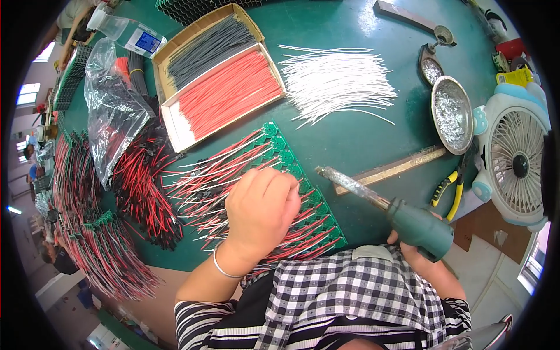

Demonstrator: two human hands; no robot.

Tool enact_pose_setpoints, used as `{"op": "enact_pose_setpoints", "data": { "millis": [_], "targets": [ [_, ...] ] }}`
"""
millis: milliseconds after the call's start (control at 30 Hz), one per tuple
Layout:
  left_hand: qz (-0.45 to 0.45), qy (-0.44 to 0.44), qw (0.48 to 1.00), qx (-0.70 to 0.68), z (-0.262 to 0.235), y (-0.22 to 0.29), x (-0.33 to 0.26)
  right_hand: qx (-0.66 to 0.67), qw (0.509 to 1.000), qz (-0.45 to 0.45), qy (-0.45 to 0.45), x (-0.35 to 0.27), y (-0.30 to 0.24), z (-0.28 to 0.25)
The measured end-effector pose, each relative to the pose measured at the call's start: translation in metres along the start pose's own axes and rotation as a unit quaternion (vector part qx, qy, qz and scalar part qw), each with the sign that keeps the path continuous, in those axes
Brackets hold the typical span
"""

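My left hand is closed in a loose fist over a panel of small round green circuit boards. Whatever its fingers may pinch is hidden behind the knuckles. Red, white and black wires run leftward from the boards. In my right hand, low on the right, is a soldering iron with a dark green handle. Its silvery, worn tip points up and left, to the right of the panel and apart from my left hand. Part of the right hand is hidden behind the handle.
White wires lie beyond the panel, beside a cardboard box of red and black wires. Wire bundles and a plastic bag crowd the left. A metal bowl, pliers, a bar and a fan are right.
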State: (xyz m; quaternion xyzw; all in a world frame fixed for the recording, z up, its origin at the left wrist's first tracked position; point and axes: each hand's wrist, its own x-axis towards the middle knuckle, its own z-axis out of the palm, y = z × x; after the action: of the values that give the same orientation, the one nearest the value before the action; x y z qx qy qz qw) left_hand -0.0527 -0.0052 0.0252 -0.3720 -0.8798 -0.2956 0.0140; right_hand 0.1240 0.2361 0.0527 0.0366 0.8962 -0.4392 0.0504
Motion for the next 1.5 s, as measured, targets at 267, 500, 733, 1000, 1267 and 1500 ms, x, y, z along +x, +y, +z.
{"op": "enact_pose_setpoints", "data": {
  "millis": [267, 500, 733, 1000, 1267, 1500],
  "targets": [
    [-0.009, -0.001, 0.999, 0.043, 0.004, 0.002, 0.002, 0.044, 0.999, 0.002, 0.023, 0.008, -0.005, 0.007],
    [-0.001, 0.002, 0.999, 0.038, 0.005, 0.001, 0.002, 0.089, 0.996, -0.007, -0.001, 0.01, -0.003, 0.006],
    [-0.002, 0.003, 0.999, 0.047, 0.005, 0.002, 0.002, 0.05, 0.998, -0.05, 0.002, 0.015, -0.008, 0.004],
    [0.002, 0.004, 0.999, 0.049, 0.007, 0.003, 0.005, -0.006, 0.998, -0.066, -0.013, 0.01, 0.001, -0.004],
    [-0.025, 0.03, 0.998, 0.054, -0.002, -0.003, -0.006, 0.129, 0.908, 0.024, 0.398, -0.027, 0.028, -0.014],
    [0.011, -0.005, 1.0, 0.012, 0.003, 0.001, -0.009, -0.109, 0.869, 0.208, 0.435, -0.038, 0.031, -0.07]
  ]
}}
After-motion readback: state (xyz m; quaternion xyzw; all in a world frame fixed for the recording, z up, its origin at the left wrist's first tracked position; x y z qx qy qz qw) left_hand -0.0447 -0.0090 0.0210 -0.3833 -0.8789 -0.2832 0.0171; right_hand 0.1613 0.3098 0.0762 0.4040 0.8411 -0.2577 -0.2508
